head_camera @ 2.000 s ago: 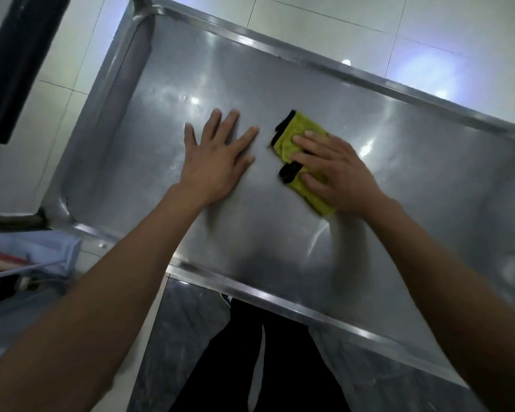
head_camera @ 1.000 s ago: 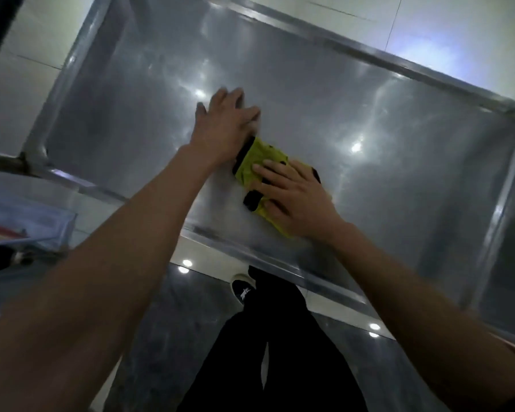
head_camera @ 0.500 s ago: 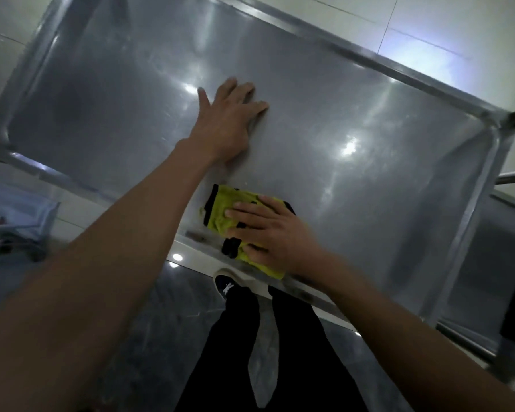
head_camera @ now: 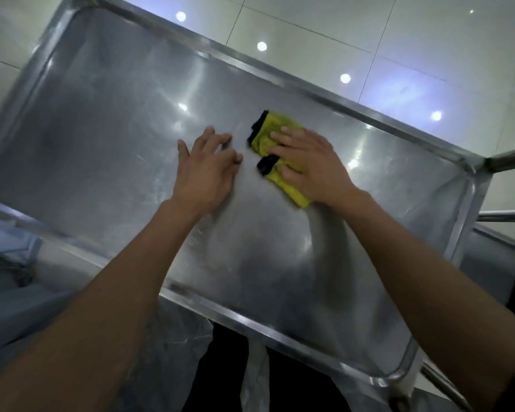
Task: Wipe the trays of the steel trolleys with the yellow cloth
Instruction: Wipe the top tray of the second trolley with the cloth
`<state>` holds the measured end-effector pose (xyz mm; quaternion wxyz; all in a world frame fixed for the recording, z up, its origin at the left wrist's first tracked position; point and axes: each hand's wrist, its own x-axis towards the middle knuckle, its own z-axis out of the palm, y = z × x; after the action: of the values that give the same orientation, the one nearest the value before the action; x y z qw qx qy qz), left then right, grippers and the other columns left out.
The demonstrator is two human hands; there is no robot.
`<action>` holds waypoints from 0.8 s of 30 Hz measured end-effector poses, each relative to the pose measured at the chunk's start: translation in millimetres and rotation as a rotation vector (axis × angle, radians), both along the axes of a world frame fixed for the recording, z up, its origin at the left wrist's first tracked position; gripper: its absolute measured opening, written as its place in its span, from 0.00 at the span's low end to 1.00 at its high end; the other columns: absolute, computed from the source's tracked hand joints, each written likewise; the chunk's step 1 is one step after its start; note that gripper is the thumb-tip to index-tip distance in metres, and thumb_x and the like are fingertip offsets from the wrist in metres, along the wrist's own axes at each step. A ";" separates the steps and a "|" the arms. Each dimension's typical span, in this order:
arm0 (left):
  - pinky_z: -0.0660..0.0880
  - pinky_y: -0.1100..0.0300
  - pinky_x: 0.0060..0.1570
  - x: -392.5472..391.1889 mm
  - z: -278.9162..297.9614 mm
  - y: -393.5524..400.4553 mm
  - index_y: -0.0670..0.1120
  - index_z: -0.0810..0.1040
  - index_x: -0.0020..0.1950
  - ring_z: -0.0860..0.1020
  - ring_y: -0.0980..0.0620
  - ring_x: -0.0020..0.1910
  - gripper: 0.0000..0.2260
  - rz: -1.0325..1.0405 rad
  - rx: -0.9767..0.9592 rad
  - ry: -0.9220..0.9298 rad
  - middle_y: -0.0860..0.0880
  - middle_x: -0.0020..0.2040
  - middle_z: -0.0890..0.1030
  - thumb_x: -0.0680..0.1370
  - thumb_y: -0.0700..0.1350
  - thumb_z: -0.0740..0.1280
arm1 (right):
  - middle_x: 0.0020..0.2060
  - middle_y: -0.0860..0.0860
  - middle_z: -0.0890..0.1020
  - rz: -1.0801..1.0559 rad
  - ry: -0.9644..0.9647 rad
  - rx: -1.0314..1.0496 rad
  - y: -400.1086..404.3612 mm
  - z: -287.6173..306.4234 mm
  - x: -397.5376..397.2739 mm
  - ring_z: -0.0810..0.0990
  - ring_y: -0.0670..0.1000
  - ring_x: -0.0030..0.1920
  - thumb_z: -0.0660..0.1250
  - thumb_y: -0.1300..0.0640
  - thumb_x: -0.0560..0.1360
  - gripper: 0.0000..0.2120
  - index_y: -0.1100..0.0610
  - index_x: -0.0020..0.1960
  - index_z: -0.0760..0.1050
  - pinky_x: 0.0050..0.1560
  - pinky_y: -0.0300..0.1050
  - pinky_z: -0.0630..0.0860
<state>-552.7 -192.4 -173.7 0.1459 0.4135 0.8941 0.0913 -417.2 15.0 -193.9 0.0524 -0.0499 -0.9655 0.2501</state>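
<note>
The steel trolley's top tray fills most of the view, shiny and shallow with a raised rim. A folded yellow cloth with black edging lies on the tray's middle, toward the far rim. My right hand presses flat on the cloth with straight fingers, covering most of it. My left hand rests flat on the bare steel just left of the cloth, fingers spread, touching nothing else.
A second steel trolley tray and its rails stand at the right. Pale blue fabric and small items lie at the lower left. Glossy white floor tiles surround the trolley; my dark trousers show below the near rim.
My right hand slid the cloth from the tray's near rim back toward the far rim, beside my left hand. The view swung left, showing more of the tray's right corner.
</note>
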 end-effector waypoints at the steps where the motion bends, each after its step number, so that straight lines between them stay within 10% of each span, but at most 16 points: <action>1: 0.58 0.32 0.70 1.0 -1.2 -0.4 0.50 0.81 0.61 0.62 0.42 0.77 0.12 0.006 0.006 -0.011 0.47 0.74 0.70 0.83 0.50 0.62 | 0.71 0.49 0.74 -0.014 -0.014 0.005 18.2 0.4 -11.6 0.68 0.51 0.75 0.67 0.52 0.79 0.18 0.52 0.67 0.78 0.74 0.58 0.61; 12: 0.54 0.28 0.70 3.8 -17.7 0.8 0.51 0.82 0.60 0.58 0.42 0.79 0.10 0.055 0.107 -0.019 0.47 0.75 0.70 0.81 0.47 0.65 | 0.74 0.49 0.71 -0.095 0.023 0.160 86.8 -9.4 -52.6 0.66 0.53 0.76 0.60 0.52 0.81 0.20 0.53 0.72 0.74 0.72 0.57 0.64; 24: 0.54 0.26 0.69 5.8 -4.6 -3.7 0.53 0.72 0.70 0.51 0.44 0.80 0.23 -0.087 -0.071 0.019 0.48 0.78 0.61 0.79 0.63 0.61 | 0.73 0.47 0.72 -0.020 -0.055 0.076 -89.6 0.7 96.8 0.67 0.50 0.75 0.64 0.52 0.79 0.19 0.52 0.70 0.76 0.74 0.56 0.63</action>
<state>-546.9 -196.1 -178.3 0.1559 0.4475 0.8792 0.0490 -320.3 -74.6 -193.2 0.0299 -0.0643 -0.9748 0.2113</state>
